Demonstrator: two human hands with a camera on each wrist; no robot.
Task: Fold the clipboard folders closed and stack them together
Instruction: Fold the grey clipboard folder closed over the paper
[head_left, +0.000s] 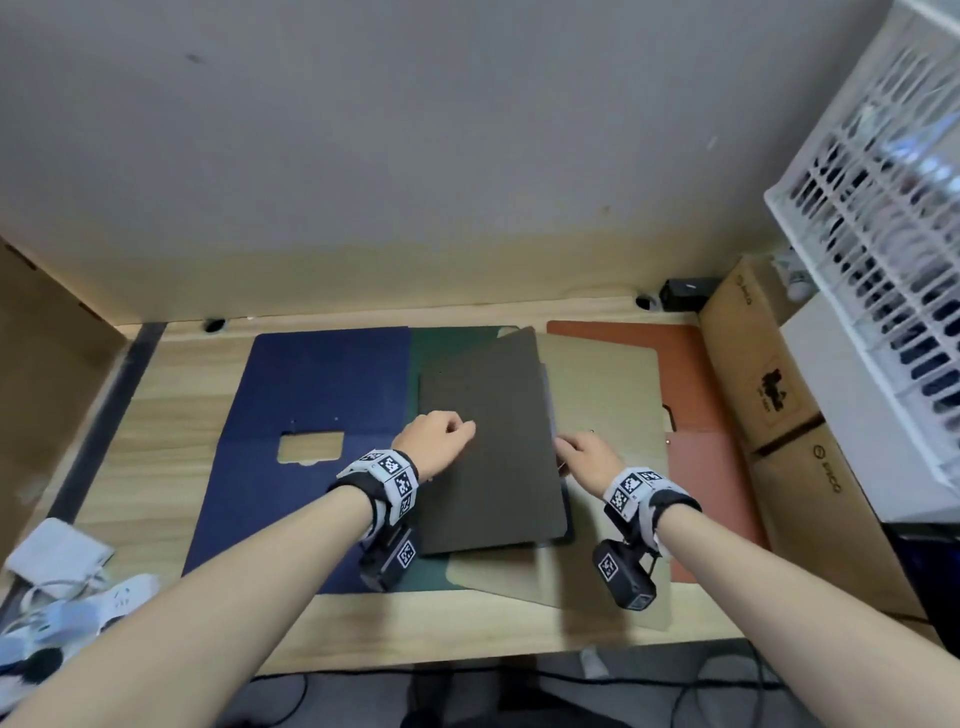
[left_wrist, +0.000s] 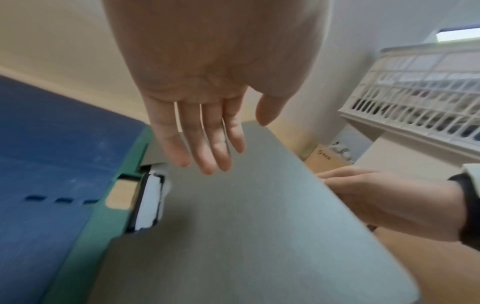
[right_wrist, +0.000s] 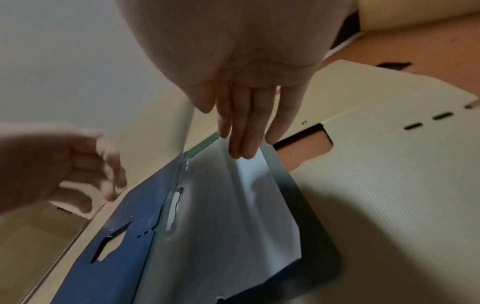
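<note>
A dark grey clipboard folder lies mid-desk, its cover lowered almost flat over white paper. My left hand sits on top of the cover with straight fingers. My right hand is at the folder's right edge, straight fingers reaching under the cover onto the paper. Open folders lie flat around it: navy at left, green underneath, beige and reddish-brown at right.
Cardboard boxes stand along the desk's right side, below a white lattice basket. A power strip and cables lie at the front left corner. A black adapter sits by the wall.
</note>
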